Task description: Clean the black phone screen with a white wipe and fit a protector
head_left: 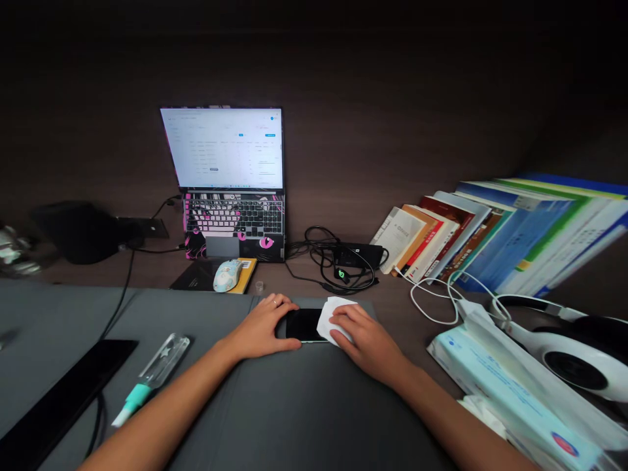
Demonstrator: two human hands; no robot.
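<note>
A black-screened smartphone (304, 325) lies flat and sideways on the dark grey desk mat (294, 405). My left hand (265, 327), a ring on one finger, grips its left end, thumb at the near edge and fingers at the far edge. Folded white tissue (330, 315) is held in my right hand (366, 337), pressed over the phone's right end and hiding it. Beside my left forearm lies a clear spray bottle (164, 361) with a mint-green collar.
An open laptop (233, 222) stands behind, with a mouse (227, 275) before it. Tangled cables and a black power adapter (360, 255) lie right of it. Books (471, 229), headphones (569, 360) and a tissue pack (510, 386) line the right side. A dark flat slab (63, 405) lies left.
</note>
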